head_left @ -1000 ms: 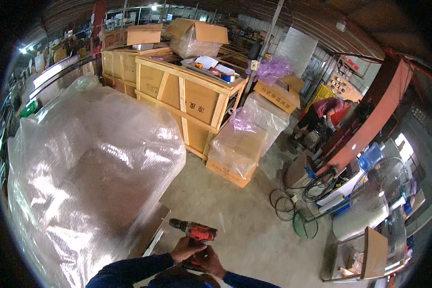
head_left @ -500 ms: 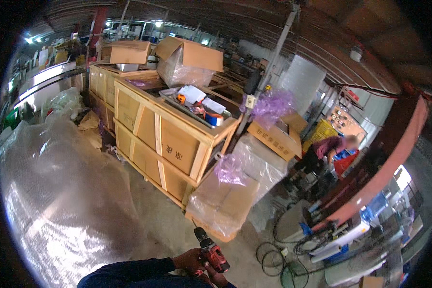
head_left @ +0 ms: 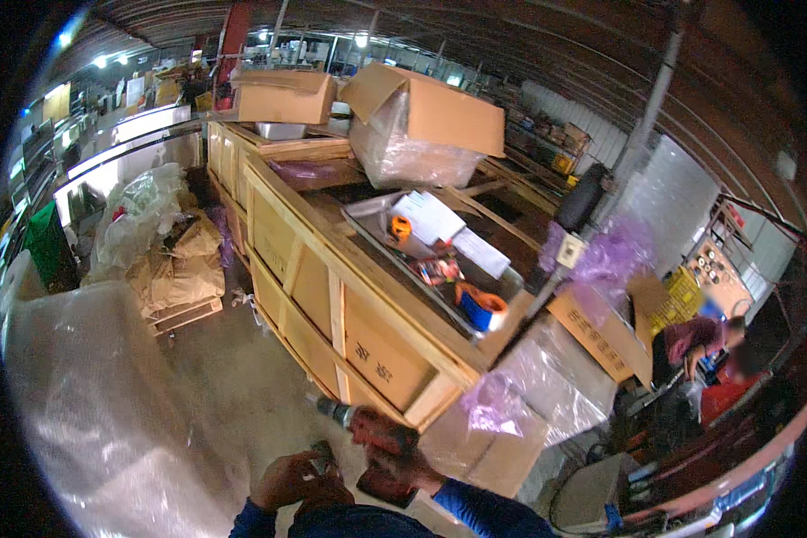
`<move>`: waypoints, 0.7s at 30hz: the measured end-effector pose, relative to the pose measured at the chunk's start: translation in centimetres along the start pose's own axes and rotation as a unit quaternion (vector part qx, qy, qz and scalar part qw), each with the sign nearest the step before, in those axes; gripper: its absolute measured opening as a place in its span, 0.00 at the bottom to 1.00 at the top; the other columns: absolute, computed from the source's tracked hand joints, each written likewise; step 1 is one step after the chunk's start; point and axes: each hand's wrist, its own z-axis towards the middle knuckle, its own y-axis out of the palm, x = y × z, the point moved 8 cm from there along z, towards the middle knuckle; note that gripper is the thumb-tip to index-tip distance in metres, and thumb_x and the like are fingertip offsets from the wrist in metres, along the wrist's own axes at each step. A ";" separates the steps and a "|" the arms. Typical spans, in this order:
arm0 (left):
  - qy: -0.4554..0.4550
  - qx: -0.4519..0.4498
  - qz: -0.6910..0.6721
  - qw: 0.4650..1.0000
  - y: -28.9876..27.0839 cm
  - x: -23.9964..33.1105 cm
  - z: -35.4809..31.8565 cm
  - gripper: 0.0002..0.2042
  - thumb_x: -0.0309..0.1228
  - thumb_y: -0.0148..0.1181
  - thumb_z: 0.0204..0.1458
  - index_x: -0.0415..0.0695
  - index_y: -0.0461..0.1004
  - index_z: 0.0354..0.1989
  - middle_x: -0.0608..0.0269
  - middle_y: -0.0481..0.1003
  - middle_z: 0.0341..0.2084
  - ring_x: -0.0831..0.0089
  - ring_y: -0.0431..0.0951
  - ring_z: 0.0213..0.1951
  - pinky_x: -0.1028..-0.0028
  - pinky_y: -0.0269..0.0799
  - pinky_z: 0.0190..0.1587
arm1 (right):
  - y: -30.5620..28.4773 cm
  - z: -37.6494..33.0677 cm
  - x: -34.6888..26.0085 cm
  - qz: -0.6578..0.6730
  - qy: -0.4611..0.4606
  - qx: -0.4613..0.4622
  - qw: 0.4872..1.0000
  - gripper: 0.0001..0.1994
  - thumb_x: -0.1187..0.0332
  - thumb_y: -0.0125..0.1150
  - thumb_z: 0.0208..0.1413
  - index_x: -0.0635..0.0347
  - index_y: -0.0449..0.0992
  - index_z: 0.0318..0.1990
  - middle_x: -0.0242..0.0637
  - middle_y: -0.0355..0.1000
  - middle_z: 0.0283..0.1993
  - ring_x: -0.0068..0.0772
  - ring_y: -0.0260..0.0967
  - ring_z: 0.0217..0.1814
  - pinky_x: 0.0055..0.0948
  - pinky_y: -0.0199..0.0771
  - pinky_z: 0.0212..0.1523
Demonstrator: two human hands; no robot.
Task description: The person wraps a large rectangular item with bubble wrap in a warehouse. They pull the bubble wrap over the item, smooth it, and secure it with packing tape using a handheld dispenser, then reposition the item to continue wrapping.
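Observation:
My right hand (head_left: 411, 468) is wrapped around the grip of a red and black cordless drill (head_left: 381, 432), whose chuck points left, beside the near corner of a wooden crate (head_left: 368, 336). Left of the drill, my left hand (head_left: 282, 477) is closed with its fingers pinched around a small dark piece (head_left: 323, 455), too blurred to name. On the crate top lies a metal tray (head_left: 368, 213) with white papers (head_left: 429, 218), an orange tape measure (head_left: 400, 228) and a blue and orange roll (head_left: 481, 308).
Plastic-wrapped bulk (head_left: 99, 386) stands at the left. An open carton (head_left: 453, 117) sits on the crate. Wrapped cardboard (head_left: 493, 439) leans at the crate's near end, and a grey pole (head_left: 650, 99) rises beside it. Another person (head_left: 690, 345) bends over at the right.
My view has moved closer to the crate and turned right. My left hand has come apart from the drill and pinches a small piece; the drill now points more to the left.

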 end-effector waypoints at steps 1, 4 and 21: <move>-0.027 0.029 -0.019 0.999 -1.8 -2.3 1.7 0.24 0.47 0.73 0.49 0.40 0.79 0.45 0.56 0.83 0.30 0.56 0.85 0.35 0.61 0.80 0.41 | -2.0 3.8 -0.2 -0.010 0.031 0.007 0.999 0.23 0.61 0.62 0.63 0.62 0.71 0.62 0.39 0.71 0.61 0.34 0.68 0.63 0.34 0.67 0.64; 0.089 0.180 0.029 0.979 -8.5 -3.8 7.7 0.26 0.45 0.73 0.50 0.38 0.76 0.50 0.54 0.83 0.36 0.60 0.84 0.35 0.64 0.79 0.38 | -11.2 16.2 -4.3 0.100 -0.081 0.192 0.973 0.17 0.63 0.65 0.62 0.62 0.74 0.53 0.34 0.75 0.47 0.27 0.73 0.49 0.31 0.74 0.50; -0.187 0.300 -0.056 0.934 -11.0 -9.6 10.3 0.25 0.43 0.72 0.51 0.41 0.78 0.53 0.51 0.81 0.40 0.53 0.82 0.42 0.60 0.78 0.44 | -26.3 62.8 14.9 -0.460 0.102 0.180 0.863 0.26 0.62 0.68 0.49 0.63 0.72 0.56 0.56 0.74 0.54 0.58 0.76 0.49 0.51 0.76 0.49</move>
